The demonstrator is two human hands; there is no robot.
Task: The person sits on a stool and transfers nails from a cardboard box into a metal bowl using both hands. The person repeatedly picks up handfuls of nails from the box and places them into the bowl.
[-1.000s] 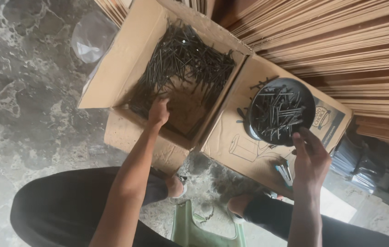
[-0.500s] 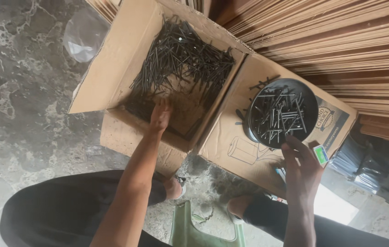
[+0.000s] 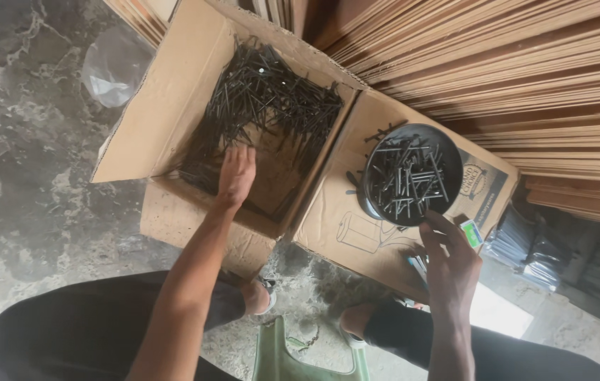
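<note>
An open cardboard box point(image 3: 150, 120) holds a heap of long dark nails point(image 3: 266, 92) piled toward its far side. My left hand point(image 3: 235, 175) reaches into the box with fingers spread flat, at the near edge of the heap. On the box's right flap point(image 3: 328, 219) sits a round black dish point(image 3: 448, 144) filled with more nails. Just below the dish, my right hand point(image 3: 448, 264) pinches a small green and white box point(image 3: 471, 233) between its fingertips.
Stacked wooden boards point(image 3: 526, 70) rise behind the box and dish. A clear plastic bag point(image 3: 109, 67) lies on the marbled floor at the left. Dark plastic-wrapped bundles point(image 3: 533, 247) sit at the right. A green plastic stool point(image 3: 300, 360) stands between my legs.
My left hand has flattened out and slid toward the nail heap. My right hand, empty a second ago, now holds the small green box near the dish.
</note>
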